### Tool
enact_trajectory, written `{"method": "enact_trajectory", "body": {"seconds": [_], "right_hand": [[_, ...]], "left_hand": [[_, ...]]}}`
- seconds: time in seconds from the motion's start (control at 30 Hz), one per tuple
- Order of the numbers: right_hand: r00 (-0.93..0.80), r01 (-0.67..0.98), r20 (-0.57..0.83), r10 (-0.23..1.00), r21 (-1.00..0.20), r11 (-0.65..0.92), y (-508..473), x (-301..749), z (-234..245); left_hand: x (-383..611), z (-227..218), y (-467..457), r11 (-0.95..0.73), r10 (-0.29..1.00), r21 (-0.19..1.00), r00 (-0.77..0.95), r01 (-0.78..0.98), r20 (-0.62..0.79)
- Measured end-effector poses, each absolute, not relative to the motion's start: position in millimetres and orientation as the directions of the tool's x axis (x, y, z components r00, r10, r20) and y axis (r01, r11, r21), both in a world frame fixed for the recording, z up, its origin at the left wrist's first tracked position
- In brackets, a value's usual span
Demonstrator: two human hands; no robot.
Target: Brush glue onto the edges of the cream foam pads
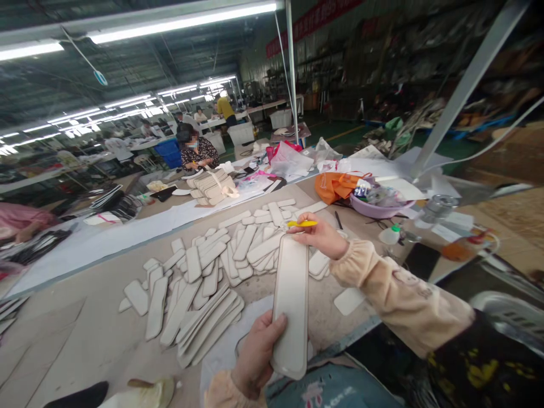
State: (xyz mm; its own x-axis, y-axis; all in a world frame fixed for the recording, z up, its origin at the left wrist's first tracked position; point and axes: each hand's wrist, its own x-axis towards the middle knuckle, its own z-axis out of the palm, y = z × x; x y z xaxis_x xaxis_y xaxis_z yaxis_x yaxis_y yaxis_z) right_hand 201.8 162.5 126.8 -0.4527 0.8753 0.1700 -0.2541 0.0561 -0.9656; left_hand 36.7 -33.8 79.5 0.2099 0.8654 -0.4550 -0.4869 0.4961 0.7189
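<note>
Clamping the left hand (257, 348) on a pale strip (291, 306) just by the apron (335, 391), at 7 o'clock from the strip's middle, with thumb on its face. Risking, probably, a twist or a drop onto the apron, from gripping so low and by one edge. At 9 o'clock, showing a fanned stack (212, 326), likely to slide if brushed by the left sleeve (227, 391). At 1 o'clock, pinching a yellow tool (302, 224) in the right hand (325, 238) by the strip's far end; cannot tell whether touching it with the tip. Could scratch the face if letting the tool slip. Beyond, from 9 to 12 o'clock, facing a loose pile (244, 243), apt to tumble if nudged by the right knuckles. Farther, at 2 o'clock, coming to a basin (376, 212); at 11 o'clock, to a bundle (212, 188), then a co-worker (199, 153).
</note>
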Motion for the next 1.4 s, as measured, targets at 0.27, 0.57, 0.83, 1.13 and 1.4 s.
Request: {"method": "enact_trajectory", "body": {"seconds": [0.27,0.57,0.83,1.13,1.4], "right_hand": [[-0.408,-0.272,0.173,0.897,-0.96,0.062,155,203,114],[-0.357,-0.232,0.175,0.918,-0.968,0.095,161,201,106],[-0.352,-0.221,0.169,0.921,-0.971,0.093,166,203,98],[-0.373,-0.212,0.152,0.915,-0.974,0.076,170,200,92],[-0.378,-0.236,0.163,0.911,-0.969,0.075,173,198,91]], "left_hand": [[39,76,-32,0.483,0.871,0.712,0.191,-0.51,-0.453],[41,72,-26,0.509,0.855,0.662,0.236,-0.55,-0.461],[42,69,-21,0.524,0.835,0.548,0.267,-0.652,-0.48],[43,62,-21,0.507,0.861,0.684,0.258,-0.524,-0.439],[45,60,-21,0.494,0.868,0.7,0.238,-0.516,-0.436]]}}
